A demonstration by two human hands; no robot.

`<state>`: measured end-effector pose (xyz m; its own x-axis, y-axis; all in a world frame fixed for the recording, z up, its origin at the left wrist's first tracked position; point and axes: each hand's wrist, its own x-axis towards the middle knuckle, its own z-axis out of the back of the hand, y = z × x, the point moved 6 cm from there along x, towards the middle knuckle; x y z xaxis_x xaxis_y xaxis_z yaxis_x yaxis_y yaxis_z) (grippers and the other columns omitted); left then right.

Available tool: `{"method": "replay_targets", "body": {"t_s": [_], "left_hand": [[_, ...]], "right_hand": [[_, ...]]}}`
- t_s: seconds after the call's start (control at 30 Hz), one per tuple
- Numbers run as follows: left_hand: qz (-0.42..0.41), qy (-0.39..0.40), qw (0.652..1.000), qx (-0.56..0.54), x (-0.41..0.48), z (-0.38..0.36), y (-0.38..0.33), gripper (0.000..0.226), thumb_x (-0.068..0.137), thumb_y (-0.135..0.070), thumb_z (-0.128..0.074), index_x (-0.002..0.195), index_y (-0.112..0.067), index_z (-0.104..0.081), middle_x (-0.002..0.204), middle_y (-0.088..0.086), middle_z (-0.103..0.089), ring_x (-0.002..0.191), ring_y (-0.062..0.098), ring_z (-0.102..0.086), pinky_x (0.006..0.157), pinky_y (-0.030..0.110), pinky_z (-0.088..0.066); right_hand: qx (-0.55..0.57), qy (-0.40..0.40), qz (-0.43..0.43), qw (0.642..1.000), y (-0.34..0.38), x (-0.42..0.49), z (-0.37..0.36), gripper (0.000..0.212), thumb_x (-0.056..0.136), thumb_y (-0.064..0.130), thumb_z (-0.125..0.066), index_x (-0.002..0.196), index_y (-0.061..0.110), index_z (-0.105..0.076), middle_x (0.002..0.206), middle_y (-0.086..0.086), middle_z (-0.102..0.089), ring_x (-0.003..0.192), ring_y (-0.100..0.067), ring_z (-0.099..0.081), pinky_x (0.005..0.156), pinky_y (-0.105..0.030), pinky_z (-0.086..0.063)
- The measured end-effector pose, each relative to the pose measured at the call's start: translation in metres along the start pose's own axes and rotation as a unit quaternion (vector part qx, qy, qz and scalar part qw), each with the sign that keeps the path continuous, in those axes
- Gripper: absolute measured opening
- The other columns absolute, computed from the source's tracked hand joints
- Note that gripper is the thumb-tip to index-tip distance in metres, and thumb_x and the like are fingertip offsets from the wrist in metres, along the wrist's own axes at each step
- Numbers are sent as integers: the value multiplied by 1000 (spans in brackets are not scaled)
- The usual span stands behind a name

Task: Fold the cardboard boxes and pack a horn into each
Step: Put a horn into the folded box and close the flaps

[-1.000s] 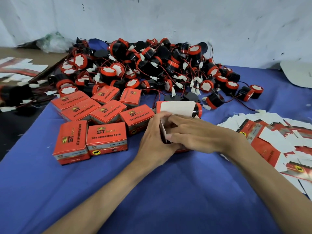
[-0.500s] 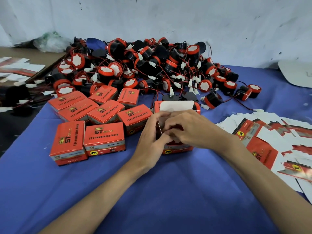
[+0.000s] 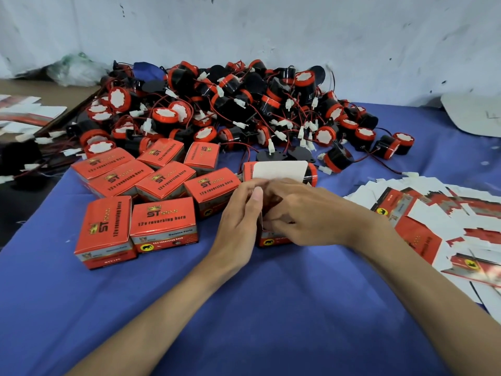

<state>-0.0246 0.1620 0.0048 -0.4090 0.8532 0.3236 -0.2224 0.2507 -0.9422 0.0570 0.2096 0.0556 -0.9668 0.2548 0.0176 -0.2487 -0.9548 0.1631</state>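
Observation:
An open red cardboard box (image 3: 271,240) stands on the blue cloth at the centre, its white lid flap (image 3: 279,170) raised behind my fingers. My left hand (image 3: 240,221) grips the box's left side, thumb up against a side flap. My right hand (image 3: 306,213) covers the top of the box, fingers curled over its opening; the contents are hidden. Several closed red boxes (image 3: 162,221) marked "12v reversing horn" sit to the left. A big heap of black-and-red horns (image 3: 230,109) with wires lies behind.
Flat unfolded box blanks (image 3: 423,221) are spread at the right on the blue cloth (image 3: 271,308). A white wall (image 3: 271,31) rises behind the heap. More blanks (image 3: 27,112) lie at the far left, and a grey sheet (image 3: 477,115) at the far right.
Both hands have shifted slightly on the box; the left thumb now stands higher against the side flap and the right fingers press further over the opening.

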Motion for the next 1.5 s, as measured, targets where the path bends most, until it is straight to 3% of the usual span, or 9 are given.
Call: {"method": "replay_targets", "body": {"t_s": [0.1, 0.2, 0.37, 0.5, 0.6, 0.77, 1.1, 1.27, 1.5], "left_hand": [[6, -2, 999, 32, 2, 1, 3, 24, 95, -41, -42, 116, -33, -52, 116, -9, -61, 111, 8, -55, 93, 25, -44], [-5, -15, 995, 95, 6, 2, 3, 38, 91, -12, -60, 109, -43, -45, 115, -15, -56, 112, 14, -54, 96, 42, -45], [-57, -28, 995, 83, 4, -5, -8, 83, 85, 8, -53, 133, -52, -22, 143, 4, -43, 133, 21, -42, 110, 45, -36], [-117, -35, 980, 154, 3, -4, -10, 36, 77, 13, -60, 99, -15, -57, 101, -3, -64, 98, 4, -58, 85, 27, -49], [-146, -24, 970, 194, 1, -4, -10, 18, 71, 8, -66, 85, -2, -60, 97, -4, -66, 93, 6, -60, 80, 25, -49], [-179, 78, 948, 253, -9, -10, -14, 41, 82, -37, -62, 116, -15, -62, 123, -8, -61, 115, 8, -55, 98, 24, -43], [-218, 106, 932, 268, -4, -1, -17, 34, 88, -24, -62, 119, -9, -66, 126, -1, -63, 121, 15, -56, 103, 36, -46], [-285, 109, 895, 327, -8, -3, -19, 33, 91, -23, -62, 119, -8, -66, 126, 1, -63, 123, 17, -56, 99, 40, -49], [-298, 113, 888, 332, -9, -3, -17, 33, 90, -21, -64, 121, -12, -66, 128, -5, -62, 124, 13, -54, 98, 38, -50]], "right_hand": [[38, -165, 28, 985, 0, -11, 20, 18, 91, 6, -56, 84, 4, -73, 111, -7, -59, 103, -18, -53, 92, -27, -41], [78, -422, -71, 901, -26, -49, 31, 12, 84, -1, -58, 87, -1, -69, 94, -13, -60, 87, -16, -56, 80, -16, -44], [224, -300, -100, 922, -34, -63, -19, 20, 91, 8, -57, 104, 6, -72, 109, 0, -69, 106, -3, -60, 93, -18, -45], [390, -283, -141, 865, -42, -57, -22, 24, 88, 51, -52, 101, 32, -60, 81, -2, -71, 60, -8, -54, 56, -20, -42], [456, -299, -164, 822, -50, -54, -25, 32, 84, 52, -60, 110, 36, -50, 67, 10, -67, 59, -4, -57, 57, -13, -40], [414, -319, -163, 837, -46, -54, -33, 20, 81, 32, -65, 101, 36, -68, 96, 25, -70, 95, 5, -64, 79, -9, -46], [266, -334, -84, 900, -42, -62, -30, 37, 84, 2, -67, 121, 4, -60, 111, 3, -64, 68, 19, -56, 69, 0, -41], [11, -383, -17, 923, -25, -65, -24, 33, 80, 8, -69, 112, 2, -67, 110, -7, -69, 104, -19, -65, 87, -33, -52], [-153, -335, -96, 925, -11, -70, -28, 35, 88, 27, -60, 116, 7, -68, 104, -4, -73, 96, -41, -67, 83, -45, -54]]}}
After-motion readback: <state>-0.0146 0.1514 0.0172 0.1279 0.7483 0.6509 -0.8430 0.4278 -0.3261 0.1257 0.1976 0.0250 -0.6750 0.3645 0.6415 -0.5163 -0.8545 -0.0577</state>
